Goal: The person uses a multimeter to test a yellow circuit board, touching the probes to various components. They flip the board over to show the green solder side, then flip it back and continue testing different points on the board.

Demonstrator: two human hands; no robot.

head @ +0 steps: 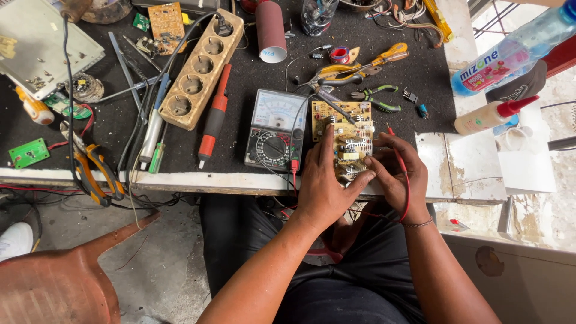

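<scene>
Head view: the left hand [324, 186] presses flat on the circuit board [345, 135] beside the analog multimeter [275, 129]; the right hand [399, 174] pinches a red probe [401, 159] at its edge, probing underway.

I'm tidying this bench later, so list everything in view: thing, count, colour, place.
circuit board: 1, tan, bench front edge, under both hands
multimeter: 1, grey and black, left of the board
power strip: 1, beige, bench middle
screwdriver: 1, red, beside the strip
pliers: 1, orange-handled, left front edge
plastic bottle: 1, clear blue, top right
glue bottle: 1, cream, red cap, right
left hand: on the board
right hand: holding a red probe
</scene>
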